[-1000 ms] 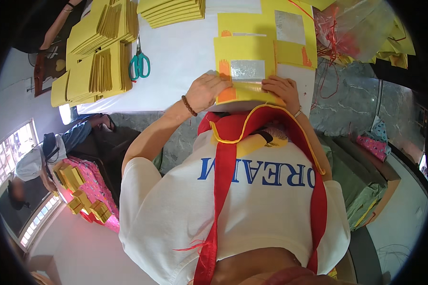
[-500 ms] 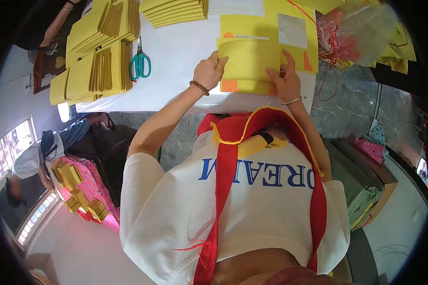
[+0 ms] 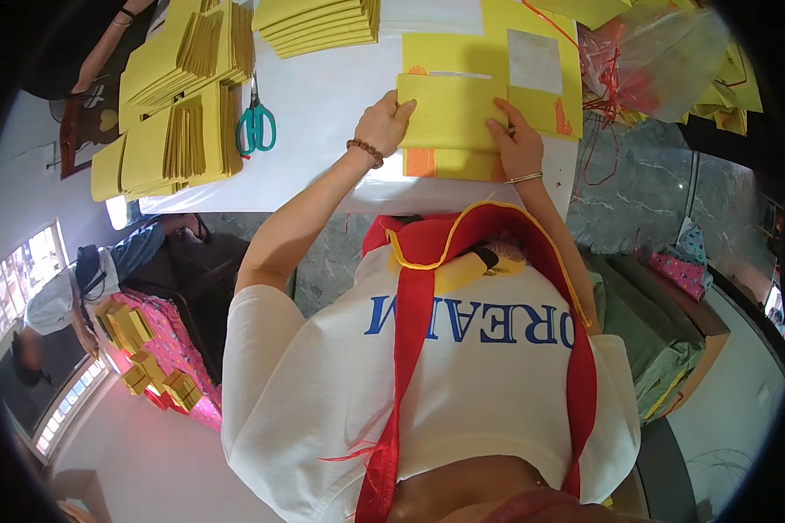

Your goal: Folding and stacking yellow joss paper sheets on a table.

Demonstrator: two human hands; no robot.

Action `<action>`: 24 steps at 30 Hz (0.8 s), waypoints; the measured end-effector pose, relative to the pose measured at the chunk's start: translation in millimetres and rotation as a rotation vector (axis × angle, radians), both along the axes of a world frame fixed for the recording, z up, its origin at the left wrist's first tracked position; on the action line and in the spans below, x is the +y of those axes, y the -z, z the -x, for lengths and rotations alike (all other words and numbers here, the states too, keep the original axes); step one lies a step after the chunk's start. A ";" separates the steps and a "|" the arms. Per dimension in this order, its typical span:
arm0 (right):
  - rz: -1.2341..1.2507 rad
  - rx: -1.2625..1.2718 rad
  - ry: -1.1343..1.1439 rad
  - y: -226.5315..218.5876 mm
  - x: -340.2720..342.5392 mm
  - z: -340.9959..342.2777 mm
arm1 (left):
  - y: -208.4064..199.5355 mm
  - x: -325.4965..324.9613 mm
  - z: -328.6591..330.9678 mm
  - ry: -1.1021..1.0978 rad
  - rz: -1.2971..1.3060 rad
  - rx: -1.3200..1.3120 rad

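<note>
A folded yellow paper sheet (image 3: 452,112) lies over other yellow paper on the white table, in front of my chest. My left hand (image 3: 384,122) is closed on its left edge, thumb on top. At the right edge, my right hand (image 3: 521,146) grips the same sheet with bent fingers and thumb, the tips on its surface. Below the sheet, another yellow piece with an orange patch (image 3: 420,163) shows. Behind and to the right lie more yellow papers (image 3: 453,52) with a silver-grey rectangle (image 3: 535,63) and orange marks.
Teal-handled scissors (image 3: 256,126) lie left of my hands. Stacks of folded yellow paper (image 3: 161,144) fill the table's left side, with another bundle (image 3: 318,26) at the back. A clear plastic bag (image 3: 663,65) with red string sits at right. Another person's arm (image 3: 105,44) shows far left.
The folded sheet now lies flatter and shows slightly lower. My right hand has shifted a little left and down along its edge; my left hand keeps its hold.
</note>
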State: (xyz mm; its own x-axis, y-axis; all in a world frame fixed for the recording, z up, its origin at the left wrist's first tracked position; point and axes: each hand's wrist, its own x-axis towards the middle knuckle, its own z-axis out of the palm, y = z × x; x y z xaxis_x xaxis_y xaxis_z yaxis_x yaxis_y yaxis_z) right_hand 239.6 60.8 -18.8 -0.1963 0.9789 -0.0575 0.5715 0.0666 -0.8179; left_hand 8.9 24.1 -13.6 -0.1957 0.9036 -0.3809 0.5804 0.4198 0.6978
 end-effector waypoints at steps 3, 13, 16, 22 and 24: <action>0.014 -0.055 0.007 -1.4 -0.1 -0.8 | -4.3 0.7 -1.1 -0.023 -0.040 -0.073; 0.057 -0.081 0.006 1.0 3.3 1.1 | -27.0 -1.2 -11.4 -0.005 -0.547 0.367; 0.034 -0.104 0.007 -1.7 1.8 2.9 | -27.6 1.6 -36.0 0.381 -0.742 0.508; -0.007 -0.076 -0.010 1.2 -0.2 3.4 | -2.8 2.1 -48.1 0.505 -0.687 0.595; 0.011 -0.063 0.009 1.0 -1.4 3.8 | 0.4 2.3 -48.3 0.516 -0.674 0.604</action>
